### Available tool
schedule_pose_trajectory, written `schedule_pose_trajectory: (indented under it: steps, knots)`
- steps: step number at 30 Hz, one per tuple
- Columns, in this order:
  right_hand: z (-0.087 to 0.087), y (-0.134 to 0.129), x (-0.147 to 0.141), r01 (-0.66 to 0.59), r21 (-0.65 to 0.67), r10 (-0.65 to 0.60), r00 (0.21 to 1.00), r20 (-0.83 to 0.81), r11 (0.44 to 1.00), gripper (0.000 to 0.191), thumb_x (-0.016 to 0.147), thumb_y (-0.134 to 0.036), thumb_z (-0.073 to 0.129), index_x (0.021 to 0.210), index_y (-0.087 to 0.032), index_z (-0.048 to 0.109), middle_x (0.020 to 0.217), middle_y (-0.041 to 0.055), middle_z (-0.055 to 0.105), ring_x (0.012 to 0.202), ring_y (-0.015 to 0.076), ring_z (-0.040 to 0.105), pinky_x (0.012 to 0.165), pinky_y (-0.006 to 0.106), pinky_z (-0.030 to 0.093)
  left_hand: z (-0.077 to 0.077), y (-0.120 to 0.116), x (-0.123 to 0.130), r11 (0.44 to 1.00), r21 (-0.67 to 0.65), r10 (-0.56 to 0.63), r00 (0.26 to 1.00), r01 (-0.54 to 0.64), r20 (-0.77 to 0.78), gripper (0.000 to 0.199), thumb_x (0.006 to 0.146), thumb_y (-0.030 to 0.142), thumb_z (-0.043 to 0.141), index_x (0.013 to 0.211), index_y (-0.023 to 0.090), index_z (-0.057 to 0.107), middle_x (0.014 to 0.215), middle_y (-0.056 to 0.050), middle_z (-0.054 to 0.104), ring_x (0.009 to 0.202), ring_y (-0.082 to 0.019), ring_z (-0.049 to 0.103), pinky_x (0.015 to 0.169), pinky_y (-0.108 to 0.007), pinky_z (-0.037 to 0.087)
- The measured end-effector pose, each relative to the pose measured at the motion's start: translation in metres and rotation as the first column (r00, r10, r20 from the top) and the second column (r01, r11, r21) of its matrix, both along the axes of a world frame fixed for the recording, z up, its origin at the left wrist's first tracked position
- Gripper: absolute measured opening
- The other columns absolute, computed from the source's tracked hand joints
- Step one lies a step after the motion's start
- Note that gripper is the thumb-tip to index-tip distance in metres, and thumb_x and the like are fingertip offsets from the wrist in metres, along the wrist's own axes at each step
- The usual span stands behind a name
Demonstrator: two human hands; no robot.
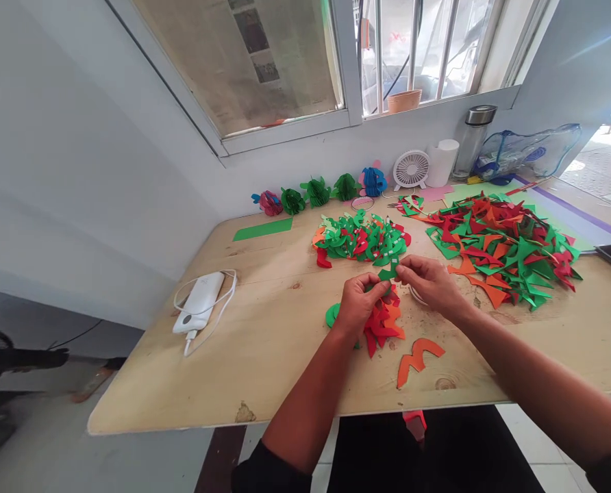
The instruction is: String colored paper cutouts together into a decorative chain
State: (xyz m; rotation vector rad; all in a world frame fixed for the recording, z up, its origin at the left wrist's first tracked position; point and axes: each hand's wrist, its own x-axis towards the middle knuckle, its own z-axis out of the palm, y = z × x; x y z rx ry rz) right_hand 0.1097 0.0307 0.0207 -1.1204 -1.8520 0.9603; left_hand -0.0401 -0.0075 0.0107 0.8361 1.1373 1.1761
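Between my two hands is a green paper cutout (pixel 386 273) with small white patches on it. My left hand (pixel 359 300) pinches its left side, and my right hand (pixel 426 279) pinches its right side. Under and beside my left hand lies a small heap of red and orange paper pieces (pixel 385 322), with a round green piece (pixel 331 315) at its left. An orange wavy cutout (pixel 419 358) rests nearer the table's front edge. Just beyond my hands spreads a pile of green and red cutouts (pixel 359 238), several with white patches.
A large heap of paper scraps (pixel 505 246) covers the right side. Folded paper animals (pixel 317 192) line the wall near a white fan (pixel 411 169) and a glass bottle (pixel 474 140). A white power bank (pixel 198 302) with a cable and a green strip (pixel 263 230) lie left.
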Motion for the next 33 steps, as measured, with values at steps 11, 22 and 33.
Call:
schedule_pose_trajectory:
  steps: [11, 22, 33]
  knots:
    - [0.015, 0.025, 0.034, 0.2, 0.156, -0.253, 0.743, 0.62, 0.967, 0.023, 0.08, -0.035, 0.048, 0.07, -0.021, 0.062, 0.063, 0.0027, 0.064, 0.058, 0.0151, 0.053, 0.05, 0.026, 0.028, 0.002, 0.001, -0.001, 0.998, 0.032, 0.05, 0.997, -0.048, -0.064, 0.022, 0.062, 0.032, 0.069, 0.061, 0.015, 0.055, 0.058, -0.003, 0.064, 0.051, -0.011, 0.057, 0.051, -0.021, 0.043]
    - [0.004, 0.021, 0.036, 0.031, 0.082, -0.087, 0.493, 0.866, 0.996, 0.032, 0.075, -0.037, 0.055, 0.104, -0.025, 0.06, 0.097, 0.0083, 0.07, 0.082, 0.0248, 0.063, 0.051, 0.025, 0.028, 0.004, -0.001, -0.001, 0.999, 0.026, 0.038, 0.999, -0.038, -0.036, 0.024, 0.061, 0.033, 0.071, 0.064, 0.014, 0.056, 0.057, -0.004, 0.065, 0.051, -0.011, 0.056, 0.054, -0.022, 0.044]
    - [0.01, 0.032, 0.045, 0.174, 0.042, -0.167, 0.809, 0.564, 0.984, 0.024, 0.074, -0.036, 0.053, 0.089, -0.022, 0.064, 0.07, 0.0006, 0.066, 0.062, 0.0161, 0.058, 0.05, 0.025, 0.034, 0.001, 0.0, -0.002, 0.999, 0.023, -0.038, 0.999, 0.037, 0.009, 0.027, 0.064, 0.033, 0.07, 0.079, 0.012, 0.063, 0.062, -0.005, 0.066, 0.052, -0.011, 0.056, 0.048, -0.02, 0.04]
